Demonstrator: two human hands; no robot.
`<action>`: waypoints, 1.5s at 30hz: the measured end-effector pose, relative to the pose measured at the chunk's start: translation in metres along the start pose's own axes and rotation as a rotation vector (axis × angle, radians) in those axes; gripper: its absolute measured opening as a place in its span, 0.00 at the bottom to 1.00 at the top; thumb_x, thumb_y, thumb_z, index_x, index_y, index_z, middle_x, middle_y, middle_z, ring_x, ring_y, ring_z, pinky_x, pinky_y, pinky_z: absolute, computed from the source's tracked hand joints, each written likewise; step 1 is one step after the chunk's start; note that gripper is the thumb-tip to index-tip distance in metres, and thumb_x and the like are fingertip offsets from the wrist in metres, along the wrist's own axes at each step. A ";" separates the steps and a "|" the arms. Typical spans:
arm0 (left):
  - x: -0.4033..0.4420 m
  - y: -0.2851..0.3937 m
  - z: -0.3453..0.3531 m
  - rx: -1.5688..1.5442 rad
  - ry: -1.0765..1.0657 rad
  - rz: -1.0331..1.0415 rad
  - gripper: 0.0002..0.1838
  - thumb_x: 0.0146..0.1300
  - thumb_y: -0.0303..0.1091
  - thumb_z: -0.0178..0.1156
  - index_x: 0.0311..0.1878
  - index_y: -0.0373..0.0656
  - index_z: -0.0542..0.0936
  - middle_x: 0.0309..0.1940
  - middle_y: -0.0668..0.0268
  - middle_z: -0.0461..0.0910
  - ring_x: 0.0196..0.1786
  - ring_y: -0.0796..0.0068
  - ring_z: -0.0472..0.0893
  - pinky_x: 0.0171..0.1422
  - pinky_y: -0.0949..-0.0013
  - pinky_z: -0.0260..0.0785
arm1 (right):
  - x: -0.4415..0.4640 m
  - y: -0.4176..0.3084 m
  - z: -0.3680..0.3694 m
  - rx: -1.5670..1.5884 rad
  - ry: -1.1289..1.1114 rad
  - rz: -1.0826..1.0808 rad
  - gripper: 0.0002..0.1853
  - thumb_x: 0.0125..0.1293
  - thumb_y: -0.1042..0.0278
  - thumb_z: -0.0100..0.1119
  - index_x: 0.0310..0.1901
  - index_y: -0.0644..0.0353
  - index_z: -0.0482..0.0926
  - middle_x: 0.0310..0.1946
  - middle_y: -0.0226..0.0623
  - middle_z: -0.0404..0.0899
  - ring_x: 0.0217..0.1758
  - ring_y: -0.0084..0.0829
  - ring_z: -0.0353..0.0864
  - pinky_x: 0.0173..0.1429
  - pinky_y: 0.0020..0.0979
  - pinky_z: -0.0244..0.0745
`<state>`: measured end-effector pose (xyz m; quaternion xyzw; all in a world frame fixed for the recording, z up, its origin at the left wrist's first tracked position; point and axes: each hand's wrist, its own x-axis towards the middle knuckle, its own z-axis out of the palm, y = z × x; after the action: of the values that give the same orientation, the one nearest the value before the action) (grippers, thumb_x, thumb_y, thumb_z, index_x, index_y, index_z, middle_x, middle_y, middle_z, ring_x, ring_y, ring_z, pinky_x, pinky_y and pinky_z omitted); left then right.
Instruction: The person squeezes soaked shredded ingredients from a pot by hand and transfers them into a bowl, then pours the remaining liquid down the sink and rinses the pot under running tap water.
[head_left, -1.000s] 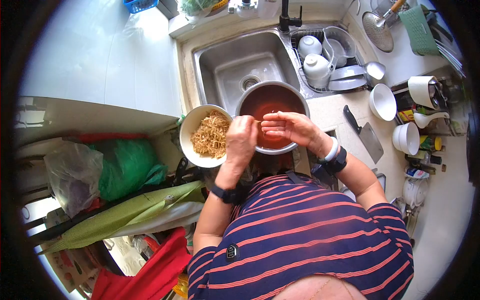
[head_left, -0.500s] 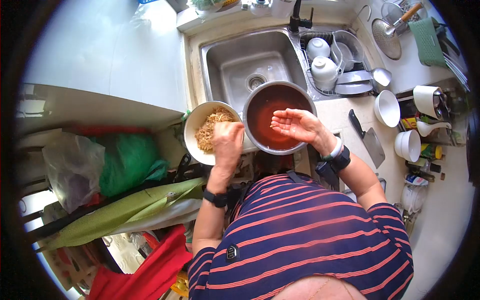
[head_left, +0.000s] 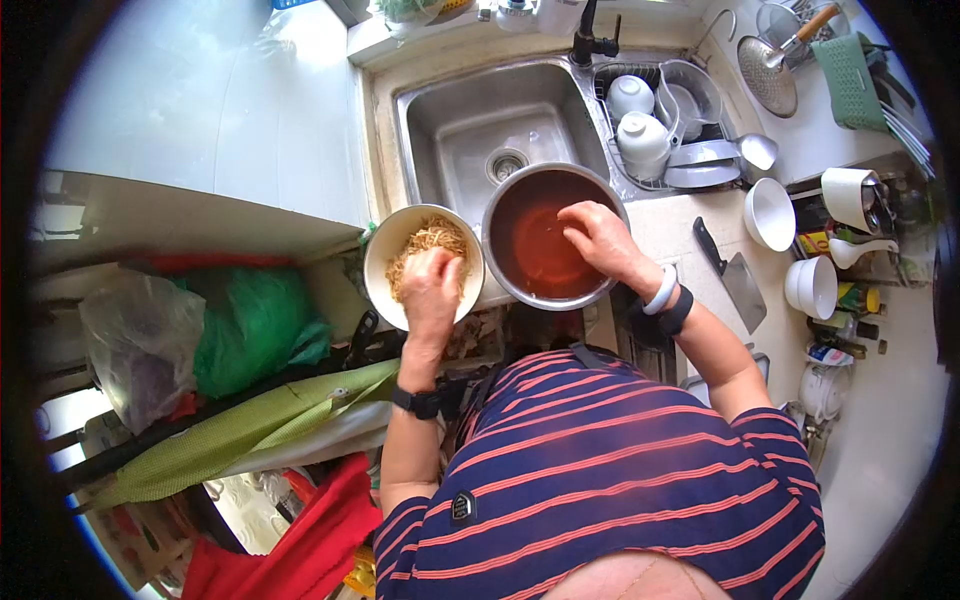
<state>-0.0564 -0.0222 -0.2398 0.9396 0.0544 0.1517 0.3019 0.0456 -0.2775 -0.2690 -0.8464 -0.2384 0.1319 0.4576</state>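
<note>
A cream-white bowl (head_left: 376,262) contains a heap of thin, tan-brown strands (head_left: 437,235) at the sink's near edge. My left hand (head_left: 432,285) dips into this bowl, its fingers bent together against the strands; how much they grip is partly hidden. Right beside the bowl stands a round metal basin (head_left: 497,268) with reddish-brown liquid (head_left: 530,235) in it. Over the basin's right half is my right hand (head_left: 605,245), palm turned down, the thumb apart from the bent fingers. Nothing shows between them.
The steel sink (head_left: 440,130) lies behind the basin, below a black faucet (head_left: 592,45). A dish rack (head_left: 610,90) with white dishes stands at its right. A cleaver (head_left: 742,290) lies on the counter near white bowls (head_left: 770,215). Plastic bags (head_left: 255,330) and a green cloth (head_left: 250,430) are at left.
My left hand has lowered into the strands in the bowl. My right hand has turned from palm up to palm down above the basin, its fingers bending.
</note>
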 end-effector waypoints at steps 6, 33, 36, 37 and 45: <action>-0.019 -0.047 -0.009 0.287 -0.003 -0.054 0.03 0.53 0.24 0.59 0.32 0.41 0.75 0.31 0.59 0.73 0.40 0.57 0.71 0.46 0.58 0.65 | -0.005 0.023 0.024 -0.700 -0.005 -0.217 0.20 0.45 0.73 0.62 0.45 0.61 0.76 0.52 0.47 0.71 0.58 0.45 0.68 0.60 0.41 0.65; -0.016 -0.019 -0.006 0.152 -0.074 0.092 0.06 0.54 0.27 0.61 0.37 0.41 0.80 0.37 0.58 0.76 0.46 0.58 0.72 0.53 0.59 0.65 | -0.013 0.023 0.052 -0.264 -0.615 -0.054 0.09 0.51 0.75 0.50 0.32 0.64 0.80 0.31 0.53 0.78 0.38 0.51 0.78 0.41 0.44 0.71; -0.014 -0.011 -0.010 0.126 -0.074 0.101 0.06 0.55 0.26 0.60 0.37 0.41 0.79 0.37 0.59 0.76 0.46 0.58 0.72 0.52 0.59 0.65 | -0.009 -0.005 0.031 -0.256 -0.719 -0.016 0.09 0.52 0.76 0.51 0.34 0.64 0.81 0.31 0.50 0.79 0.38 0.49 0.79 0.41 0.40 0.72; -0.013 -0.009 -0.010 0.126 -0.073 0.102 0.06 0.55 0.26 0.60 0.37 0.41 0.79 0.37 0.59 0.76 0.46 0.58 0.72 0.52 0.59 0.65 | -0.008 -0.015 0.025 -0.259 -0.788 0.003 0.10 0.53 0.76 0.52 0.35 0.64 0.81 0.31 0.48 0.80 0.38 0.47 0.80 0.42 0.37 0.73; -0.011 0.007 -0.001 0.041 -0.098 0.150 0.07 0.53 0.26 0.61 0.37 0.41 0.79 0.36 0.59 0.75 0.45 0.57 0.72 0.51 0.59 0.65 | -0.022 0.000 0.018 0.087 -0.661 0.077 0.15 0.48 0.82 0.55 0.40 0.63 0.81 0.33 0.40 0.83 0.40 0.35 0.82 0.44 0.32 0.74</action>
<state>-0.0667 -0.0295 -0.2374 0.9534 -0.0281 0.1264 0.2725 0.0188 -0.2758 -0.2784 -0.7460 -0.3357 0.4265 0.3860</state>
